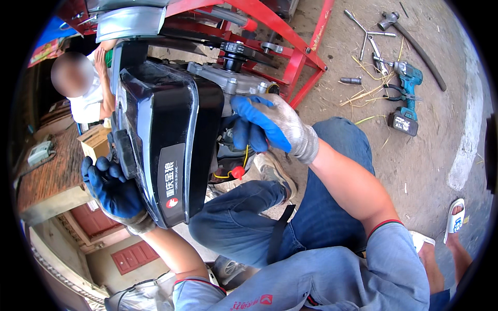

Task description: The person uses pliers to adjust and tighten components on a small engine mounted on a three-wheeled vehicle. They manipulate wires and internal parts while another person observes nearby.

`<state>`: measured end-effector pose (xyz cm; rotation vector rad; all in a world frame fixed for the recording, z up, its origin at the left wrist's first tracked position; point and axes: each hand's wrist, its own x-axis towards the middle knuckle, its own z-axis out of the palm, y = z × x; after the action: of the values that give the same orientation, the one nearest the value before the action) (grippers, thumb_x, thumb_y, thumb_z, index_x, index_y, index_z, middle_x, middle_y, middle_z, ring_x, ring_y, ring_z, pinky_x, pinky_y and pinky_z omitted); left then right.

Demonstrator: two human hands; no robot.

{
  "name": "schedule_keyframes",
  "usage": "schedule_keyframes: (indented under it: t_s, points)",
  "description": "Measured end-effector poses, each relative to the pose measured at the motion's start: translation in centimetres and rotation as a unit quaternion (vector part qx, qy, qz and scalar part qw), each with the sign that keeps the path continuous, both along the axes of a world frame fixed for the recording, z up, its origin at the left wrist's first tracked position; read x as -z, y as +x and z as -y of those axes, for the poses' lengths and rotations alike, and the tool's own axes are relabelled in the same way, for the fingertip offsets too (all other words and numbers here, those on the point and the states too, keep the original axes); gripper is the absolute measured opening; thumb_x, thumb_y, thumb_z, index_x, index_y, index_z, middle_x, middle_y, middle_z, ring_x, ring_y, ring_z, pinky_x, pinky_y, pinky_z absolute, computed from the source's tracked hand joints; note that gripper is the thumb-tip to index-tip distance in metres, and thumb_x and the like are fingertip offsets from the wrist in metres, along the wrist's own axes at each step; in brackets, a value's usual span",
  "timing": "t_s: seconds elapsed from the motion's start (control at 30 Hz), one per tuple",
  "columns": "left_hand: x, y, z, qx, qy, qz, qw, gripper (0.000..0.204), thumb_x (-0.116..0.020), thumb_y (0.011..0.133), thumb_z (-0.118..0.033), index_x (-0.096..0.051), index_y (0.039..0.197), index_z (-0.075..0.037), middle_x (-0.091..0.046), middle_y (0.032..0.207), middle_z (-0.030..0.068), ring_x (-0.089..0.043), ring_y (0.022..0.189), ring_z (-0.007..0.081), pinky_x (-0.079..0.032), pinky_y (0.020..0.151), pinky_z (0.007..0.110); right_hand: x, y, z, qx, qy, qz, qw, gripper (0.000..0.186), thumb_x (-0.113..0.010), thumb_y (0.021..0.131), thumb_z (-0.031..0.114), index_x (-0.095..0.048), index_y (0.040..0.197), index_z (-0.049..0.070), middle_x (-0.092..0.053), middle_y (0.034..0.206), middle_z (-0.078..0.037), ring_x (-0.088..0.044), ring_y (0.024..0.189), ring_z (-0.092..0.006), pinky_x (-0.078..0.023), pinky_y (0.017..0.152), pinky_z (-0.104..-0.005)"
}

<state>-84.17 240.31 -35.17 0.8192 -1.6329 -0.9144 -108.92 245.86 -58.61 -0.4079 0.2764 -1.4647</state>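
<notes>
A small engine with a glossy black housing (pixel 205 119) stands upright before me, grey metal casing (pixel 218 78) at its far side. My left hand (pixel 116 192), in a blue-coated grey glove, is at the housing's left side, just below a black part (pixel 124 153). Its fingers are loosely bent and apart, with no object visible in them. My right hand (pixel 275 124), gloved alike, reaches to the engine's right side, fingers bent but spread; their contact with the engine is partly hidden. Below those fingers a red round piece (pixel 238 172) hangs by a yellow cord.
A red metal frame (pixel 306 52) with a belt pulley (pixel 236 54) stands beyond the engine. On the ground at right lie a cordless impact wrench (pixel 409 78), pliers (pixel 399 94), a hammer (pixel 415 44) and a three-way wrench (pixel 365 35). One person (pixel 88 93) is at left; another's sandalled foot (pixel 456 220) at right.
</notes>
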Motion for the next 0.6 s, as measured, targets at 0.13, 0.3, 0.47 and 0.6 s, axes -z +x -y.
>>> schedule_keyframes:
  t_s: [0.13,0.3,0.47,0.6]
  points:
    - [0.0,0.1,0.1,-0.026,-0.001,0.003,1.000,0.034,-0.055,0.106,-0.020,-0.058,0.136,-0.005,-0.071,0.111,0.0080,-0.066,0.086,0.0133,-0.055,0.081,0.026,0.0,0.1,0.3,-0.027,0.036,-0.007,0.999,0.040,-0.057,0.105,0.037,-0.067,0.119,0.000,-0.072,0.074,-0.011,-0.064,0.049,-0.0121,-0.046,0.041,-0.0205]
    - [0.1,0.3,0.0,-0.030,-0.016,0.006,0.999,0.034,-0.054,0.107,-0.020,-0.057,0.138,-0.006,-0.072,0.111,0.0081,-0.067,0.088,0.0134,-0.055,0.084,0.026,-0.6,-0.4,-0.2,0.009,0.008,-0.014,1.000,0.038,-0.058,0.105,0.036,-0.067,0.112,-0.001,-0.073,0.082,-0.011,-0.064,0.049,-0.0126,-0.045,0.040,-0.0220]
    - [0.3,-0.1,0.3,-0.055,-0.019,-0.003,0.998,0.033,-0.057,0.106,-0.020,-0.060,0.135,-0.007,-0.073,0.110,0.0073,-0.067,0.085,0.0126,-0.056,0.078,0.025,-0.2,-0.2,0.4,-0.052,0.041,0.085,0.994,0.035,-0.060,0.104,0.037,-0.063,0.108,0.002,-0.072,0.079,-0.011,-0.068,0.054,-0.0163,-0.046,0.040,-0.0240]
    - [0.1,0.0,0.2,-0.046,0.000,-0.009,0.999,0.033,-0.058,0.105,-0.020,-0.061,0.135,-0.007,-0.073,0.108,0.0071,-0.067,0.085,0.0127,-0.056,0.077,0.025,0.6,0.1,-0.3,0.025,-0.040,0.006,0.999,0.037,-0.058,0.105,0.036,-0.064,0.112,0.001,-0.072,0.079,-0.011,-0.069,0.060,-0.0153,-0.049,0.044,-0.0233]
